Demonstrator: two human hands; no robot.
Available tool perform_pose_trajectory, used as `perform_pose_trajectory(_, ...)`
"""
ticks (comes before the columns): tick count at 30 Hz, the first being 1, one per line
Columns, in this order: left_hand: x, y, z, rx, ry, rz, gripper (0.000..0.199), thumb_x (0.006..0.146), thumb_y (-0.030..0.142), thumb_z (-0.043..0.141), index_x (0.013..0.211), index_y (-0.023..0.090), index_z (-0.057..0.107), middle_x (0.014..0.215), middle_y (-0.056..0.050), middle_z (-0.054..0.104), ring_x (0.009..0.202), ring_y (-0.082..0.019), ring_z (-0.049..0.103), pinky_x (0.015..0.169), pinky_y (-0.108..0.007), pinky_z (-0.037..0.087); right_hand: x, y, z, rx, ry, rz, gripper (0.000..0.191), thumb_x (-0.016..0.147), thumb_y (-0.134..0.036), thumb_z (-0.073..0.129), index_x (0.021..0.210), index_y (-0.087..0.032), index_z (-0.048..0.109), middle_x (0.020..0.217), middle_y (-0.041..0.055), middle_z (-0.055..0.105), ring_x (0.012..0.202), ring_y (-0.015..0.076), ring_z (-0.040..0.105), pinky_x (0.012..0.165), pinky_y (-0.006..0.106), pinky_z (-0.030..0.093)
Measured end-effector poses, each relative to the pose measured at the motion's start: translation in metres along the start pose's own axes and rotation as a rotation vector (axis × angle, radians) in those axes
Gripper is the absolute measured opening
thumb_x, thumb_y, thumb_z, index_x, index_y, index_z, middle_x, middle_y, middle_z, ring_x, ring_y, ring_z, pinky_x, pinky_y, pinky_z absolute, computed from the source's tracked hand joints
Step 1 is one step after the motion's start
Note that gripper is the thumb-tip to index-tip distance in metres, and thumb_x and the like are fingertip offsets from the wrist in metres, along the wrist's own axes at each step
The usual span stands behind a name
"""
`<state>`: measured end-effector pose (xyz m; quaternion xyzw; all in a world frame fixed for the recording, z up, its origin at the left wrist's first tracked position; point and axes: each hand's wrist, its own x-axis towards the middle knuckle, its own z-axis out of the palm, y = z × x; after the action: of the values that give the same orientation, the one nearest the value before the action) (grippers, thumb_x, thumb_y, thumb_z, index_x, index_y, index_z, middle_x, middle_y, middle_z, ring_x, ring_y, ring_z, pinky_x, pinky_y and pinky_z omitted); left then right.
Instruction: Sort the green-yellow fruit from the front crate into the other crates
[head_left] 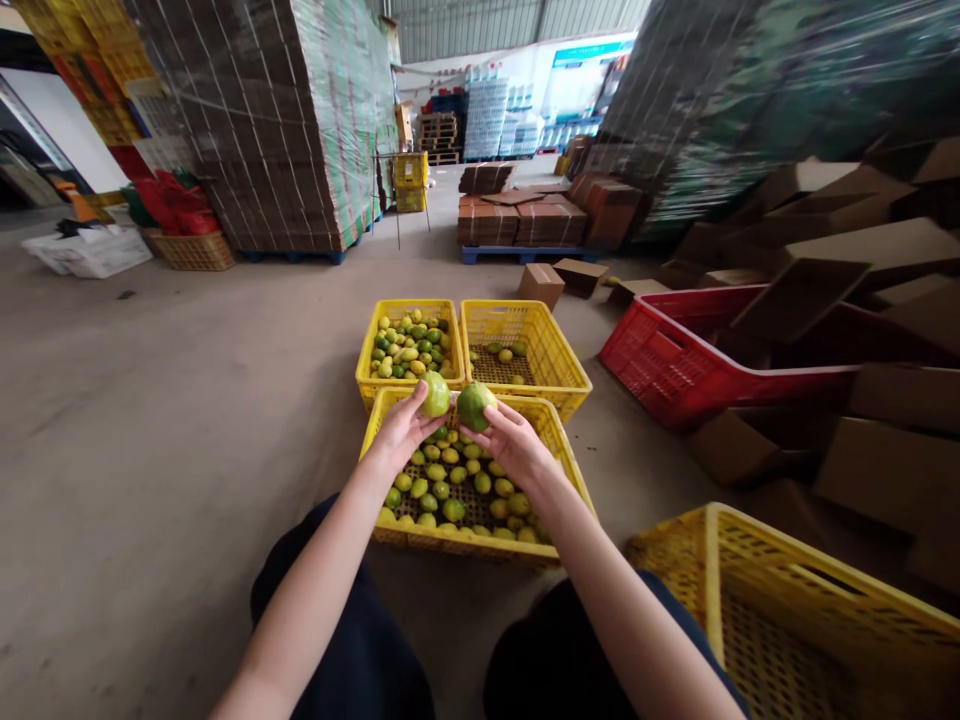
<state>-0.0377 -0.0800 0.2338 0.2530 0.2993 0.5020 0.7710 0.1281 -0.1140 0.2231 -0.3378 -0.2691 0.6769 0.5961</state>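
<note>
My left hand (399, 430) grips a yellow-green lemon (435, 394) between thumb and fingers. A greener lemon (474, 407) is held in my right hand (517, 440), close beside the first one. Both hands are raised over the far side of the near yellow crate (465, 548), where many green and yellow lemons (457, 475) lie spread on the slatted bottom. Just beyond stand two more yellow crates: the left one (362, 368) is well filled with lemons, while the right one (570, 375) has several on its floor.
A yellow crate (712, 570) stands at my lower right. Behind it, a red crate (652, 360) and loose cardboard boxes (885, 450) fill the right side. Wrapped pallet stacks (262, 130) rise at the back left; flattened cartons (517, 220) sit on a blue pallet ahead.
</note>
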Motion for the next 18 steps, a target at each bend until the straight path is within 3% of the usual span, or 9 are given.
perform_pose_trajectory(5, -0.003, 0.003, 0.004, 0.001, 0.025, -0.028, 0.027, 0.084, 0.028, 0.064, 0.098, 0.006, 0.067, 0.091, -0.013, 0.072, 0.076, -0.016, 0.068, 0.065, -0.021, 0.056, -0.002, -0.006, 0.004, 0.048, 0.011, 0.076, 0.016, 0.076, -0.022, 0.065, 0.091, -0.017, 0.068, 0.081, 0.0044, 0.074, 0.07, 0.017, 0.07, 0.071, 0.03, 0.058)
perform_pose_trajectory(9, -0.007, 0.007, 0.008, -0.079, 0.125, -0.082, 0.028, 0.09, 0.025, 0.045, 0.101, 0.009, 0.065, 0.079, -0.009, 0.07, 0.066, -0.015, 0.067, 0.06, -0.025, 0.058, -0.003, -0.01, 0.004, 0.116, -0.008, 0.143, 0.028, 0.077, -0.029, 0.049, 0.096, -0.017, 0.066, 0.071, 0.0064, 0.07, 0.066, 0.021, 0.067, 0.058, 0.034, 0.057)
perform_pose_trajectory(13, -0.008, 0.01, 0.01, -0.072, 0.075, -0.168, 0.038, 0.093, 0.03, 0.034, 0.112, 0.01, 0.061, 0.073, -0.009, 0.068, 0.051, -0.012, 0.063, 0.044, -0.018, 0.052, -0.003, -0.008, 0.004, 0.129, 0.008, 0.135, 0.025, 0.077, -0.032, 0.049, 0.088, -0.015, 0.064, 0.068, 0.0071, 0.067, 0.054, 0.0174, 0.06, 0.042, 0.026, 0.049)
perform_pose_trajectory(15, -0.008, 0.011, 0.011, -0.071, 0.095, -0.2, 0.039, 0.094, 0.036, 0.037, 0.111, 0.01, 0.061, 0.071, -0.007, 0.067, 0.045, -0.01, 0.06, 0.039, -0.016, 0.049, -0.003, -0.006, 0.005, 0.113, -0.003, 0.103, 0.02, 0.077, -0.035, 0.056, 0.083, -0.016, 0.063, 0.066, 0.0047, 0.065, 0.047, 0.0143, 0.057, 0.035, 0.022, 0.043)
perform_pose_trajectory(18, -0.007, 0.009, 0.013, -0.043, 0.154, -0.189, 0.032, 0.087, 0.039, 0.055, 0.101, 0.011, 0.063, 0.066, -0.002, 0.065, 0.038, -0.006, 0.054, 0.034, -0.013, 0.044, -0.004, -0.003, 0.008, 0.068, -0.016, 0.103, 0.019, 0.075, -0.035, 0.064, 0.075, -0.017, 0.059, 0.061, 0.002, 0.063, 0.038, 0.0106, 0.05, 0.029, 0.019, 0.034)
